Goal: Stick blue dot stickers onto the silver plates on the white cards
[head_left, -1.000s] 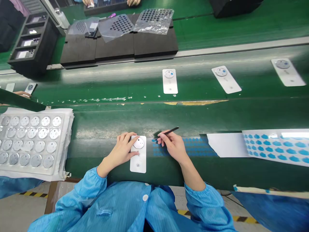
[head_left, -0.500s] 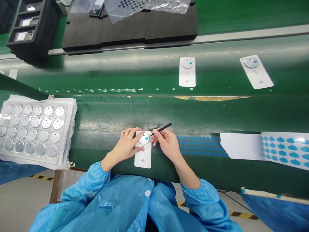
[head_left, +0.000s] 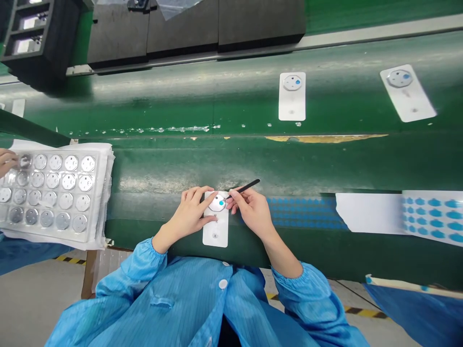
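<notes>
A white rectangular panel [head_left: 216,238] lies on the green bench in front of me. Near its far end is a silvery round disc [head_left: 216,205] with a bright blue dot [head_left: 221,203]. My left hand [head_left: 188,210] holds the panel down, thumb and forefinger spread across it beside the disc. In my right hand [head_left: 252,210], black tweezers [head_left: 249,185] are pinched between thumb and fingers. Their tip reaches the disc close to the blue dot; whether it touches is too small to tell.
Left, a clear tray [head_left: 92,202] holds rows of discs; another person's hand [head_left: 6,161] is over its corner. Two similar white panels [head_left: 292,108] [head_left: 415,103] lie farther back. Blue sticker sheets [head_left: 304,212] [head_left: 434,217] are at right. Black blocks [head_left: 184,31] line the back.
The view has shifted slightly, so the back panels appear higher and farther right. Another person's hand has come in over the tray at left. My hands keep nearly the same pose.
</notes>
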